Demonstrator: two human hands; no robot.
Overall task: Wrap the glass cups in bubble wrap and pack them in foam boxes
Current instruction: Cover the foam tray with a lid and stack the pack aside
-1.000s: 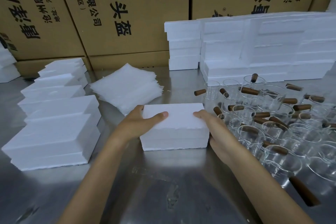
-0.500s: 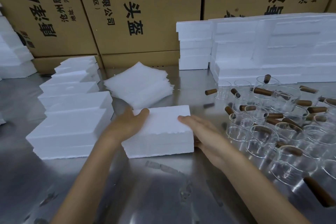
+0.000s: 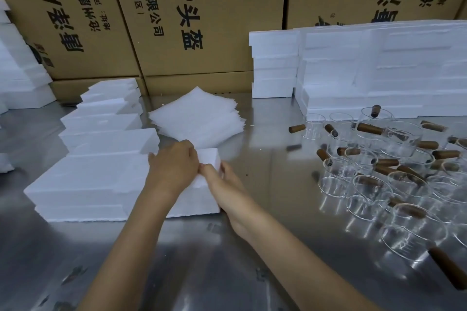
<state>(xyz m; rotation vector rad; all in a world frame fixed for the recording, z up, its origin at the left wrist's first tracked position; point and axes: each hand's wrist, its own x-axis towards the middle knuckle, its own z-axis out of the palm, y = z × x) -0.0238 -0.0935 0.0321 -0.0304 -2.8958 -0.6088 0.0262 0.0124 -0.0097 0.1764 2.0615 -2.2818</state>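
Both hands, left hand [image 3: 174, 166] and right hand [image 3: 222, 182], have fingers curled onto one closed foam box [image 3: 207, 159] beside the closed boxes [image 3: 83, 184] left of them, while loads of bare glass cups [image 3: 366, 177] wait unwrapped to the right, bubble wrap stack [image 3: 199, 118] just beyond, so I'd say plenty's left.

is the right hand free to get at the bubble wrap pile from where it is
Probably not at once: the right hand and left hand both hold the foam box. Once it lets go, the bubble wrap lies just beyond, unobstructed.
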